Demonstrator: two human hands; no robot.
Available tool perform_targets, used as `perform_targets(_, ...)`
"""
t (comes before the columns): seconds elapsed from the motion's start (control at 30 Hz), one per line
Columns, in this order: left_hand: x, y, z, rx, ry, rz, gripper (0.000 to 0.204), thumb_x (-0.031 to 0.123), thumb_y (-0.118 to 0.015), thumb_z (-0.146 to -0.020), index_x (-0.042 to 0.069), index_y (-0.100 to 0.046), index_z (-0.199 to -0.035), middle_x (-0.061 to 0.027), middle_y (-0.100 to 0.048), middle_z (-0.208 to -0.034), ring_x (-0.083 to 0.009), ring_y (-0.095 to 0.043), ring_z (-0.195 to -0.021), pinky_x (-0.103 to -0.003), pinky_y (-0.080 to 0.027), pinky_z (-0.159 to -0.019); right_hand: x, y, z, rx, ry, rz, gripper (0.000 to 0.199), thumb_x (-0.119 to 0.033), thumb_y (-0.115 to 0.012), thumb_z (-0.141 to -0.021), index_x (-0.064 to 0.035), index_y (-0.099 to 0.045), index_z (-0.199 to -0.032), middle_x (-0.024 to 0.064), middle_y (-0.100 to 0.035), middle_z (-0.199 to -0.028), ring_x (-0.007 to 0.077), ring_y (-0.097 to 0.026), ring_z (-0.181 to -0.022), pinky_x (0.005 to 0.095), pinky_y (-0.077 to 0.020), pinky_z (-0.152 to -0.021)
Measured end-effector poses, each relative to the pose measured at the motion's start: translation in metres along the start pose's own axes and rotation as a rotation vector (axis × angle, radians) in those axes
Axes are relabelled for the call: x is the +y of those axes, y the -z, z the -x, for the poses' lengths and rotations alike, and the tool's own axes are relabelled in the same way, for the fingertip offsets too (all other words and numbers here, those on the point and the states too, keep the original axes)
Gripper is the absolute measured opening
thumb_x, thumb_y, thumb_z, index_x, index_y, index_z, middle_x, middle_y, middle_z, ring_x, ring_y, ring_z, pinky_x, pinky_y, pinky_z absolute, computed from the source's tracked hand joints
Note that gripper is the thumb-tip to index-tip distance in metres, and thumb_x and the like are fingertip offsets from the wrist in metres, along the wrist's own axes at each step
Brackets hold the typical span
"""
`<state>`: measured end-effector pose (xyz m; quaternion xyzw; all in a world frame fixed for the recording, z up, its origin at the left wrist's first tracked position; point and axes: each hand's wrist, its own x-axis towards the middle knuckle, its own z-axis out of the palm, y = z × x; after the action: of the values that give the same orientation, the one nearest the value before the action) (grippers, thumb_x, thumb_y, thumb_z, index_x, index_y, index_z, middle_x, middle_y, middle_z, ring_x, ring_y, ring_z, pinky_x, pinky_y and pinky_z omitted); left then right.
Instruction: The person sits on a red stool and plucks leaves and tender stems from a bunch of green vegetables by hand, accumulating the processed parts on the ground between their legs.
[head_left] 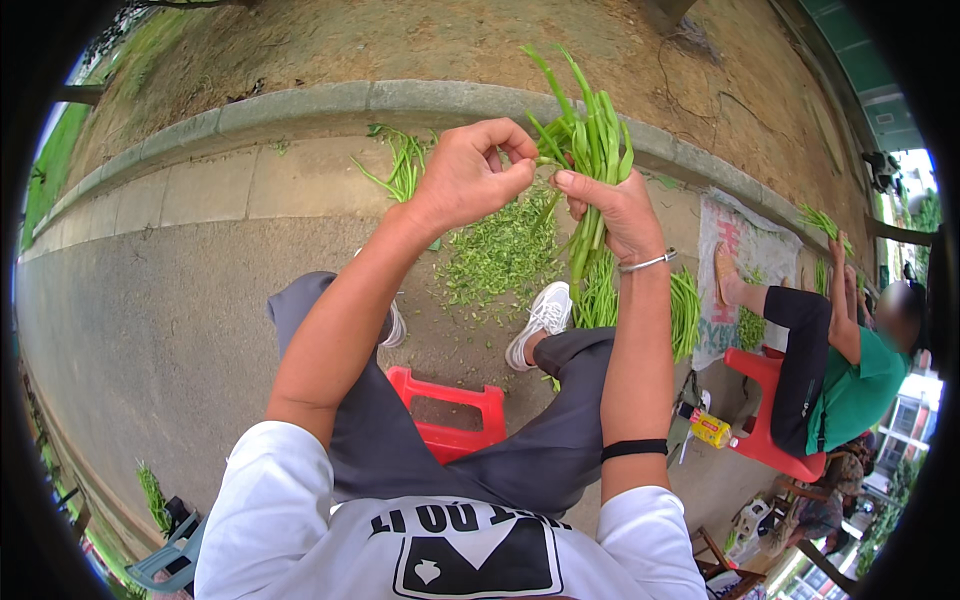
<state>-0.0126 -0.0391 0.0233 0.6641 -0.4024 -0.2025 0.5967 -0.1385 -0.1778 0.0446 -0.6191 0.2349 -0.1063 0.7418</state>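
Note:
My right hand (pixel 618 208) is wrapped around a bunch of long green vegetable stems (pixel 600 135), held upright over the pavement. Thumb and forefinger of my left hand (pixel 478 172) pinch together at the bunch's left side, on the end of a thin green stem (pixel 546 162). What else those fingers may hold is hidden. A heap of torn green leaves (pixel 503 250) lies on the ground below my hands. More bundled stems (pixel 684 312) rest beside my right shoe, and a small loose pile of stems (pixel 402 165) lies by the kerb.
A stone kerb (pixel 300 105) curves across, with bare soil beyond. Between my legs is a red plastic stool (pixel 452 430). At right a person in green (pixel 865 375) sits on another red stool, near a white printed sack (pixel 722 330) and a yellow bottle (pixel 711 429).

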Motion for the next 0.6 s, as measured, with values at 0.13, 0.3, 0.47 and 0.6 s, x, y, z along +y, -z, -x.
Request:
perform_targets(0.13, 0.001, -0.001, 0.0, 0.036, -0.099, -0.055, 0.019, 0.004, -0.063, -0.071, 0.004, -0.059, -0.09, 0.0039, -0.056, -0.074, 0.0, -0.04, -0.05, -0.017, -0.033, -0.044, -0.001, -0.002, 0.001, -0.026, 0.006, -0.013, 0.03, -0.008, -0.072, -0.07, -0.0024, -0.054, -0.094, 0.0008, -0.056, -0.073, 0.0056, -0.046, -0.055, 0.0195, -0.0362, -0.046)
perform_targets(0.3, 0.005, 0.001, 0.001, 0.069, -0.283, -0.236, 0.017, 0.011, -0.063, -0.069, 0.007, -0.061, -0.086, -0.0027, -0.058, -0.075, -0.0136, -0.053, -0.053, -0.027, -0.044, -0.049, -0.001, -0.003, 0.001, -0.038, 0.001, -0.003, 0.029, -0.007, -0.071, -0.07, -0.0025, -0.054, -0.094, 0.0, -0.055, -0.072, 0.0051, -0.046, -0.054, 0.0193, -0.0353, -0.046)
perform_targets(0.47, -0.004, 0.0, 0.002, 0.098, -0.412, -0.387, 0.01, 0.011, -0.063, -0.071, 0.008, -0.062, -0.079, -0.0054, -0.058, -0.077, -0.024, -0.058, -0.061, -0.033, -0.046, -0.053, -0.002, -0.007, 0.001, -0.048, -0.014, 0.028, 0.025, -0.007, -0.071, -0.071, -0.0029, -0.055, -0.091, -0.0005, -0.054, -0.07, 0.0051, -0.046, -0.054, 0.02, -0.0354, -0.046)
perform_targets(0.6, -0.009, 0.0, 0.001, 0.13, -0.54, -0.482, 0.006, 0.004, -0.062, -0.072, 0.004, -0.061, -0.078, -0.0034, -0.056, -0.069, -0.0095, -0.049, -0.05, -0.023, -0.039, -0.044, 0.004, -0.009, -0.001, -0.041, -0.01, 0.041, 0.024, -0.008, -0.07, -0.072, -0.0032, -0.056, -0.089, 0.0007, -0.055, -0.071, 0.0054, -0.046, -0.054, 0.0203, -0.0355, -0.046)
